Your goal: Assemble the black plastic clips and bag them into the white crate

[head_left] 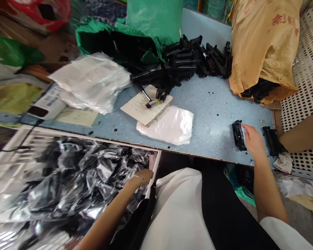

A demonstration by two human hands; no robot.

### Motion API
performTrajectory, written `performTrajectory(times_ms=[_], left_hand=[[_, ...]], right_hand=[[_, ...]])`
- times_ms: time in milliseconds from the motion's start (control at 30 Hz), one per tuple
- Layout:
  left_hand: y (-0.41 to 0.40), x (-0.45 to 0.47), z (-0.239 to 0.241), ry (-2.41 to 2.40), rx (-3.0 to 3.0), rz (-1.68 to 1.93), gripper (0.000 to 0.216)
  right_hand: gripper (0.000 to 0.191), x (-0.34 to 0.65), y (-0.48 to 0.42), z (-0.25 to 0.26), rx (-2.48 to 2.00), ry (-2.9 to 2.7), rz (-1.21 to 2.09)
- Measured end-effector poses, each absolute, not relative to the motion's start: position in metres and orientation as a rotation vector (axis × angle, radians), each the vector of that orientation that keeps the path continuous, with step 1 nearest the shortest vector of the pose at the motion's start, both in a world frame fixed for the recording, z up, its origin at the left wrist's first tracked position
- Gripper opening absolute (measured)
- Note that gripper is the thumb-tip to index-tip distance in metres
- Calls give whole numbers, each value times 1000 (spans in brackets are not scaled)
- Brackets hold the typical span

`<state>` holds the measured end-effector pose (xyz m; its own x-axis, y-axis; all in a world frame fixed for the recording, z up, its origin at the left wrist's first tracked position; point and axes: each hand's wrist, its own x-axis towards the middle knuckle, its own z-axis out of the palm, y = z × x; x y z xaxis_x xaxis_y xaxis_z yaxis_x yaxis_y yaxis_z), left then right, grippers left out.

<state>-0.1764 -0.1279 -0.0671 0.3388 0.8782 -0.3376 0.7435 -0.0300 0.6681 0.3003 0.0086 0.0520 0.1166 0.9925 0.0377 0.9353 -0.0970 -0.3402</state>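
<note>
My right hand point(254, 140) is at the right of the blue worktop, its fingers closed at the right side of a black plastic part point(238, 135). Some of those fingers are hidden. A similar black part point(273, 140) lies to the right of this hand. At the near-right rim of a white crate point(94, 136) is my left hand point(144, 177), wearing a beaded bracelet. It is blurred and its fingers are hard to see. Black items in clear plastic bags point(94, 173) fill the crate beside it.
Black parts point(184, 60) are heaped at the back, beside a green sack point(153, 21). A brush point(150, 103) rests on a pale board point(135, 107), above white plastic bags point(172, 125). Clear bags point(91, 76) lie left. A yellow sack point(263, 41) stands right, near a perforated panel point(307, 69).
</note>
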Motion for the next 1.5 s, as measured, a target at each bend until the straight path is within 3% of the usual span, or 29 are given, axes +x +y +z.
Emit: performTrajectory(times_ms=[67,133,267,400,500,633,733,833,967,1100,1367,1500], left_hand=[[-104,-172,-51,1307,1776,154,13],[-72,-152,-29,1233,1778,279,15],[-6,-83,-4,1587,1980,780,18],[23,-55,-18,1839,2146,688,10],[26,-69,-28,1703,2063,715,19],[26,-87,-28,1572,1822,917,15],[23,-87,-28,1620,1728,1011,12],[20,-83,-33,1665,1749,1000,2],[19,-84,-38,1541,1972,1007,27],[20,-94,-36,1570,2038,991,38],[14,-101,-27,1586,2097,1010,53],[-11,-94,-6,1261,2464,1007,52]], right_hand=[[58,303,33,47,-2389,-1980,324],[61,289,50,38,-2478,-2132,348],[52,252,47,23,-1936,-2565,491],[49,249,16,20,-1548,-2570,713],[39,253,-5,16,-1649,-2343,704],[73,252,-20,6,-2015,-1971,477],[68,244,-24,10,-1991,-1604,818],[55,217,-28,20,-1557,-1133,1545],[42,164,-28,15,-1076,-570,2194],[35,143,-21,-4,-1037,-192,2318],[40,132,-14,-5,-898,-55,2397],[38,122,-7,-11,-924,-189,2379]])
